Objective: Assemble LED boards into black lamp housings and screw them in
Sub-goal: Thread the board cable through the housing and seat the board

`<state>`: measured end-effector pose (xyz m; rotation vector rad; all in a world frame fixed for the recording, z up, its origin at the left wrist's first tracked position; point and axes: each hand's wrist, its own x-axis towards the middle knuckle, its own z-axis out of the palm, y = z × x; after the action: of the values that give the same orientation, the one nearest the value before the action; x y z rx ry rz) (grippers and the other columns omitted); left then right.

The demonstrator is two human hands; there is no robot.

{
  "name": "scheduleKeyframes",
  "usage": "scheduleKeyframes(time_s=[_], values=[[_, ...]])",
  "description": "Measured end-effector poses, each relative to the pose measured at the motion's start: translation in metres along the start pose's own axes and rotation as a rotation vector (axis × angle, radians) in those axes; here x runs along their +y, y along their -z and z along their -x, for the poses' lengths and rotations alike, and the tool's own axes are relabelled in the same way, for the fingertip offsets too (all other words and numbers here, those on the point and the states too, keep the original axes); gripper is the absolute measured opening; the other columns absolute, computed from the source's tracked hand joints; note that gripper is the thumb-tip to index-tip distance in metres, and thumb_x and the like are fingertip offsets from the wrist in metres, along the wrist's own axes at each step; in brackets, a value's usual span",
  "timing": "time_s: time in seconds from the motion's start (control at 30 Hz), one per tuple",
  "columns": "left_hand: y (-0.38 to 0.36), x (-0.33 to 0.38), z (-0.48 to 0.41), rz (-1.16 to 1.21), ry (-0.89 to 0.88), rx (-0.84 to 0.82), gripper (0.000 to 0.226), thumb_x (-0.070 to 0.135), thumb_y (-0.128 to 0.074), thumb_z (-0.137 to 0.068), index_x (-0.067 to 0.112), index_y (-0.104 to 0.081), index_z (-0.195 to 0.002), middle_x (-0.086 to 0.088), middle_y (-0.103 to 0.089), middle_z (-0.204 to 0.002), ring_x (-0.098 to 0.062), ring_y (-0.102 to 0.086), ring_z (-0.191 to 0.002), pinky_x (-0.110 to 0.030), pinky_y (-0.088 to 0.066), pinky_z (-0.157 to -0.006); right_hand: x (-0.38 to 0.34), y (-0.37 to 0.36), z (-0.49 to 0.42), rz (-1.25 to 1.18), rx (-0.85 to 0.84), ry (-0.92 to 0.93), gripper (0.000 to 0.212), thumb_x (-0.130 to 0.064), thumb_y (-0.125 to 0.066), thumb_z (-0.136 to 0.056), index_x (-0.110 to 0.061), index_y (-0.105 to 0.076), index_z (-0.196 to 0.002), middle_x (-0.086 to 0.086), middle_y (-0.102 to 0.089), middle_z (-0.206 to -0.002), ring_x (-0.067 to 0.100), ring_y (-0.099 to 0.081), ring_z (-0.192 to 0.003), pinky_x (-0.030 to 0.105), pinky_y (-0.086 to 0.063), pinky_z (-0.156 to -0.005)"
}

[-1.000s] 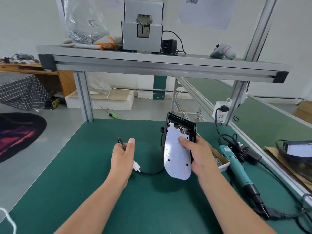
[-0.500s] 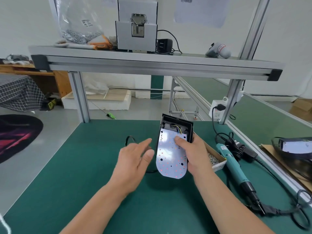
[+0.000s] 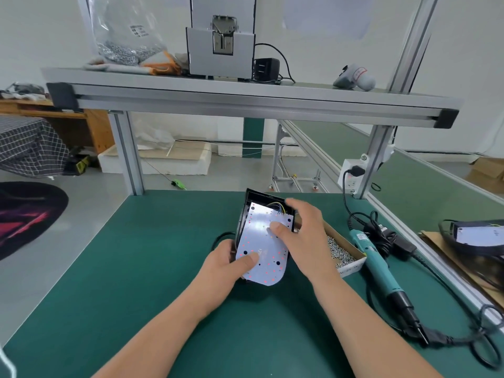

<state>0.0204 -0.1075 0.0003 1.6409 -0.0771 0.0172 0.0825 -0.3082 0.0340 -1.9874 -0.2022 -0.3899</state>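
Beside the housing [image 3: 242, 222], right hand [image 3: 302, 236] overlaps screw box [image 3: 350, 266]; screwdriver [image 3: 377, 264] beyond.

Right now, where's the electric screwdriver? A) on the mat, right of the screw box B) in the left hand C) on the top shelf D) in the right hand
A: the teal screwdriver lies untouched on the green mat, just right of the screw box.

LED board [image 3: 261, 249] sits partly in lamp housing [image 3: 267, 198]; screw box [image 3: 351, 264] at 3 o'clock, screwdriver [image 3: 375, 257] beyond (same side).
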Motion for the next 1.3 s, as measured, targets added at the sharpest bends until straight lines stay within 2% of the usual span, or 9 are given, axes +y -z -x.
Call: scheduleKeyframes(time_s=[0.1, 0.27, 0.43, 0.53, 0.63, 0.83, 0.97, 1.1, 1.3], values=[[0.004, 0.004, 0.002, 0.011, -0.001, -0.034, 0.062, 0.058, -0.075, -0.076, 0.016, -0.066, -0.12, 0.0, -0.077, -0.117, -0.02, -0.072, -0.107, -0.034, -0.058, -0.09, -0.001, 0.006, -0.004, 0.098, -0.094, 0.023, 0.034, -0.037, -0.081, -0.089, -0.027, -0.065, -0.117, -0.002, -0.05, -0.14, 0.012, -0.05, -0.13, 0.041, -0.045, -0.109], [0.006, 0.008, 0.005, -0.01, 0.036, -0.043, 0.061, 0.065, -0.052, -0.097, 0.011, -0.067, -0.122, -0.01, -0.071, -0.128, -0.028, -0.064, -0.122, -0.045, -0.045, -0.113, 0.001, 0.016, -0.012, 0.084, -0.12, 0.007, 0.032, -0.032, -0.09, -0.079, -0.025, -0.061, -0.09, -0.005, -0.055, -0.095, 0.012, -0.053, -0.08, 0.027, -0.042, -0.069], [0.004, 0.013, 0.006, -0.097, 0.003, -0.096, 0.061, 0.06, -0.049, -0.104, 0.001, -0.063, -0.116, -0.018, -0.07, -0.119, -0.023, -0.066, -0.107, -0.045, -0.046, -0.11, 0.007, 0.026, -0.02, 0.03, -0.009, 0.019, 0.033, -0.02, -0.089, -0.08, -0.012, -0.061, -0.096, 0.002, -0.053, -0.113, 0.022, -0.058, -0.099, 0.031, -0.047, -0.078], [0.003, 0.011, 0.007, -0.15, 0.027, -0.103, 0.049, 0.048, -0.054, -0.109, 0.0, -0.063, -0.115, -0.012, -0.074, -0.116, -0.016, -0.066, -0.104, -0.031, -0.051, -0.099, 0.009, 0.023, -0.016, -0.011, 0.011, 0.033, 0.036, -0.021, -0.087, -0.082, -0.029, -0.058, -0.101, -0.006, -0.052, -0.121, 0.006, -0.058, -0.102, 0.022, -0.044, -0.082], [0.003, 0.012, 0.007, -0.176, 0.055, -0.102, 0.035, 0.04, -0.058, -0.109, 0.006, -0.066, -0.116, -0.006, -0.078, -0.115, -0.019, -0.07, -0.103, -0.041, -0.052, -0.103, 0.011, 0.015, -0.01, -0.058, 0.004, 0.055, 0.042, -0.023, -0.087, -0.084, -0.042, -0.054, -0.103, -0.013, -0.052, -0.125, -0.006, -0.057, -0.103, 0.012, -0.042, -0.083], [0.006, 0.019, 0.007, -0.145, 0.055, -0.206, 0.051, 0.042, -0.054, -0.094, 0.004, -0.064, -0.125, -0.021, -0.072, -0.122, -0.024, -0.065, -0.098, -0.055, -0.051, -0.101, 0.011, 0.009, -0.008, -0.073, 0.062, 0.135, 0.039, -0.027, -0.085, -0.082, -0.043, -0.055, -0.103, -0.014, -0.052, -0.118, -0.002, -0.055, -0.105, 0.005, -0.038, -0.083], [0.003, 0.012, 0.005, -0.135, 0.05, -0.172, 0.042, 0.034, -0.051, -0.088, 0.001, -0.063, -0.113, -0.021, -0.075, -0.104, -0.022, -0.063, -0.083, -0.045, -0.051, -0.082, 0.015, 0.013, -0.012, 0.058, -0.054, 0.168, 0.034, -0.031, -0.086, -0.082, -0.038, -0.058, -0.1, -0.016, -0.056, -0.112, -0.001, -0.055, -0.104, 0.011, -0.04, -0.082], [0.002, 0.005, 0.003, -0.123, 0.045, -0.136, 0.039, 0.031, -0.05, -0.086, 0.005, -0.064, -0.111, -0.008, -0.071, -0.095, -0.018, -0.058, -0.08, -0.041, -0.05, -0.08, 0.013, 0.016, -0.011, 0.126, -0.064, 0.214, 0.025, -0.044, -0.078, -0.088, -0.039, -0.06, -0.105, -0.023, -0.056, -0.115, 0.0, -0.055, -0.11, 0.017, -0.042, -0.087], [0.002, 0.004, 0.005, -0.09, 0.021, -0.15, 0.037, 0.032, -0.057, -0.081, 0.021, -0.066, -0.115, -0.005, -0.073, -0.108, -0.018, -0.063, -0.088, -0.04, -0.053, -0.084, 0.01, 0.014, -0.008, -0.142, 0.01, 0.079, 0.019, -0.026, -0.077, -0.094, -0.034, -0.061, -0.1, -0.024, -0.063, -0.089, 0.002, -0.057, -0.082, 0.019, -0.041, -0.074]])
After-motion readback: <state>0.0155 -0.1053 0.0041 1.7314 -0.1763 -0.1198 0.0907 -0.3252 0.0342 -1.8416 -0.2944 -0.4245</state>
